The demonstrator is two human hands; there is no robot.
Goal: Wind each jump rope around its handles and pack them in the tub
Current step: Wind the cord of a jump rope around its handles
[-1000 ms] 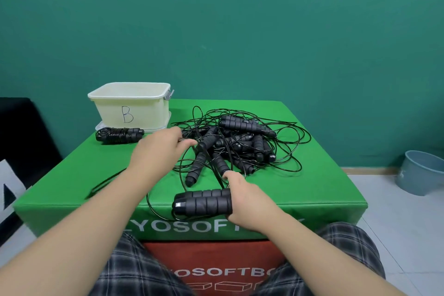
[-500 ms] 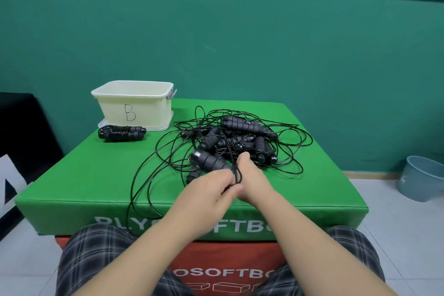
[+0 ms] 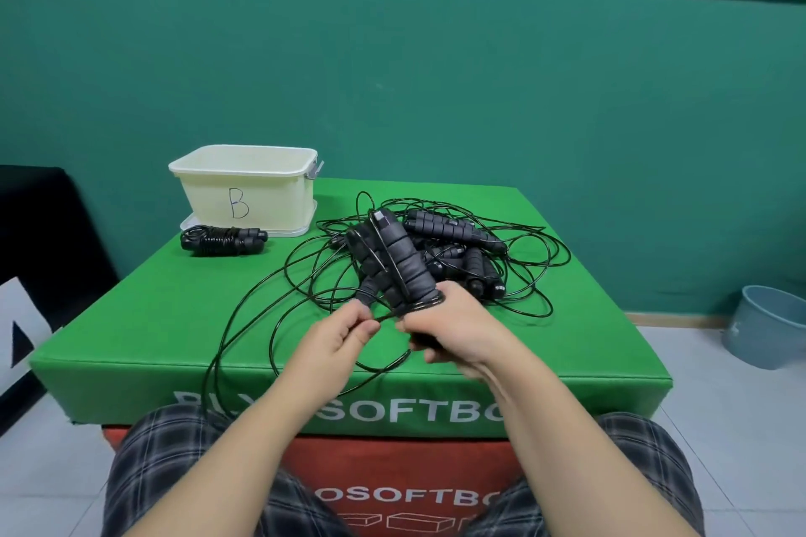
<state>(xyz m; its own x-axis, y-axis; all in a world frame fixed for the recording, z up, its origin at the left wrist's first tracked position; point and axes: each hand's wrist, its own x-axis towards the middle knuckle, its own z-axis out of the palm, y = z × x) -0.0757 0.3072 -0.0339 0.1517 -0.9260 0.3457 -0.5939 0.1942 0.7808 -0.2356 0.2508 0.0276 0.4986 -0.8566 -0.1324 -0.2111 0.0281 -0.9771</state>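
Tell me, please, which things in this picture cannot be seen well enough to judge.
- Inside of the tub, head view: its front wall hides the contents.
- Lower ends of the held handles, head view: the right hand covers them.
- Number of ropes in the pile, head view: handles and cords overlap too much to count.
- Box lettering, head view: both forearms block its middle.
- Left hand pinches the cord; fingertips hidden.

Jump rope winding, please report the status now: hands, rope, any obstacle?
Right hand grips paired handles. Left hand pinches cord, first loops on. Wound rope beside tub, not packed. Tangled pile behind, may snag cord.
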